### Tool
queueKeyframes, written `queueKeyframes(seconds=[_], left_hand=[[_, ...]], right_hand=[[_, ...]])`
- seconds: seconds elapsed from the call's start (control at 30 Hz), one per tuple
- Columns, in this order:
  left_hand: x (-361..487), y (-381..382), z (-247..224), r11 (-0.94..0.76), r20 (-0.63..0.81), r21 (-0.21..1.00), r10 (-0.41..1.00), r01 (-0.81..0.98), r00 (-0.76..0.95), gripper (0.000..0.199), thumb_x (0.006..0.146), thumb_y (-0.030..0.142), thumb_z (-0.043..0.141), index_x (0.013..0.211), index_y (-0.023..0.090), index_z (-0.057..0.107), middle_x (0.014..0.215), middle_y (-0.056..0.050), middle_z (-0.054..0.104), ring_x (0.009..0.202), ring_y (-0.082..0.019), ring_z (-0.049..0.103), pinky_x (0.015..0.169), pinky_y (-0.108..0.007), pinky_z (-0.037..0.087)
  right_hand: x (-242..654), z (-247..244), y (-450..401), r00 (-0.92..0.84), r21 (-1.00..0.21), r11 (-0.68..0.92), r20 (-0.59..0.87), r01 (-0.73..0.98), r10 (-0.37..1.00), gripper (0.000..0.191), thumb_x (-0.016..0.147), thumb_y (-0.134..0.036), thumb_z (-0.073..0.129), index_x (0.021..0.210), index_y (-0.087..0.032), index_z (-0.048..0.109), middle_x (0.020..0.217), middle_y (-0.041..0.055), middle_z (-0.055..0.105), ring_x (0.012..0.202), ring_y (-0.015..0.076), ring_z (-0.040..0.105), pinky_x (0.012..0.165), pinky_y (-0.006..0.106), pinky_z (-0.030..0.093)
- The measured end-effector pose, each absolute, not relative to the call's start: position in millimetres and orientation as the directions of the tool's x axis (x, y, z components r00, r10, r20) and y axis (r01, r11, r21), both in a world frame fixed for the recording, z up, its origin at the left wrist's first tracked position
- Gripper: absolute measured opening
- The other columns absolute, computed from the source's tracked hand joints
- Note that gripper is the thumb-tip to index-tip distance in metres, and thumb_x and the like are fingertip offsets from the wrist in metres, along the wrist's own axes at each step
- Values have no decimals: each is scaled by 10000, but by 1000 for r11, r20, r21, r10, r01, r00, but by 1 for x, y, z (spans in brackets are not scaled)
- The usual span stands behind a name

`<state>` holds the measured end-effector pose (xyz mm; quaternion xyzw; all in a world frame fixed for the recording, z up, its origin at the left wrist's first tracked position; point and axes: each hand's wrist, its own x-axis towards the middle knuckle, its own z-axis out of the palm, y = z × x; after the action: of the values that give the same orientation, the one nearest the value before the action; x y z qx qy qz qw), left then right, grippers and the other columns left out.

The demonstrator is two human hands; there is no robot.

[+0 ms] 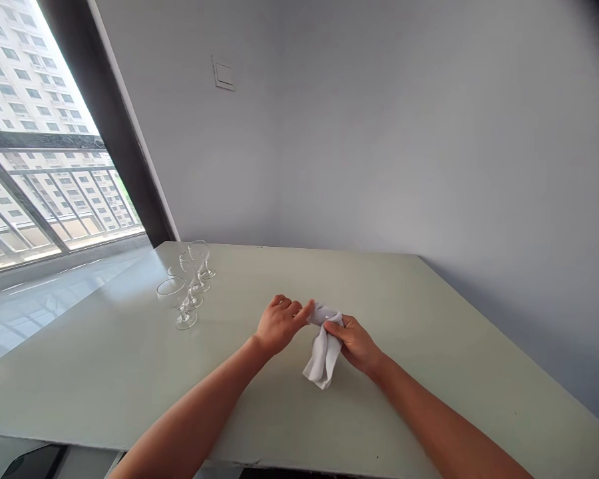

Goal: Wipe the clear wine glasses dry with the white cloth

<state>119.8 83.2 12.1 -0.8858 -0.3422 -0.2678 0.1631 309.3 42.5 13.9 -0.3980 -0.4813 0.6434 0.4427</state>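
Observation:
My right hand (358, 342) is closed on a white cloth (323, 359), its thumb pressing on top. One end of the cloth hangs down over the table, and the upper part is bunched between my hands. To the left of it, my left hand (280, 322) has its fingers curled, with the thumb and forefinger reaching the cloth's upper edge. A greyish, glinting, see-through patch shows there, but what the fingers pinch is too small and covered to make out. Several clear stemmed glasses (186, 321) stand upright in a row on the left of the table.
The pale green table (399, 412) spreads under both hands, its back edge near the grey wall (404, 133). A wall switch (224, 74) is above the glasses. On the left, a window with a dark frame (100, 100) looks onto a railing (64, 186).

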Motion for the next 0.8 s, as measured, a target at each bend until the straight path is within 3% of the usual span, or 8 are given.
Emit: queueKeyframes(seconds=[0.1,0.2,0.3,0.37,0.5,0.63,0.73,0.8], left_hand=[[117,84,20,-724,445,15,623,690,644,394,833,405,449,1186,231,464,676,-6,597,621,-134,537,660,-279,344],[111,89,32,-653,198,332,754,680,627,490,749,490,531,1176,254,479,690,20,604,611,-117,534,605,-238,355],[102,94,51,-511,-218,607,628,608,747,397,743,493,519,1036,228,564,625,36,578,546,-98,520,527,-205,363],[99,93,61,-478,-344,648,511,593,788,346,786,485,452,926,203,595,622,24,588,532,-98,526,525,-209,376],[107,77,63,-690,79,275,710,670,699,318,848,388,397,1057,198,542,781,-46,630,713,-162,569,664,-284,392],[116,63,48,-713,415,-175,572,679,708,326,874,289,367,1132,125,480,730,-85,601,736,-195,559,719,-344,362],[113,64,44,-732,386,-197,554,652,738,341,879,356,344,1069,129,513,625,-51,571,644,-175,544,666,-320,350],[108,66,46,-734,325,-71,624,676,711,368,865,426,351,1033,157,536,609,-33,570,623,-161,536,647,-299,344]], right_hand=[[317,15,44,-375,-1000,3,-2,13,927,259,702,-400,620,682,-145,582,585,-16,504,540,103,426,527,234,327],[324,15,44,-455,-967,159,53,198,889,219,714,-356,607,643,-153,567,612,-21,488,562,99,409,523,223,311],[326,14,44,-549,-930,253,70,266,833,219,724,-336,594,605,-159,546,605,-28,463,569,97,393,524,221,301],[325,13,44,-564,-939,240,62,247,823,227,719,-345,601,601,-157,551,596,-30,459,572,99,396,533,224,303],[323,12,46,-431,-1000,10,0,22,903,231,686,-376,643,715,-150,603,615,-19,509,584,112,442,574,245,340],[314,13,43,-331,-911,-207,-84,-357,940,257,696,-415,632,729,-164,584,572,-28,474,533,97,420,541,241,348],[307,14,37,-354,-888,-255,-115,-382,928,288,697,-448,619,720,-165,574,530,-43,419,491,85,377,498,232,325],[306,16,34,-376,-948,-181,-73,-261,924,273,679,-419,646,720,-157,582,537,-42,430,500,85,379,497,227,314]])
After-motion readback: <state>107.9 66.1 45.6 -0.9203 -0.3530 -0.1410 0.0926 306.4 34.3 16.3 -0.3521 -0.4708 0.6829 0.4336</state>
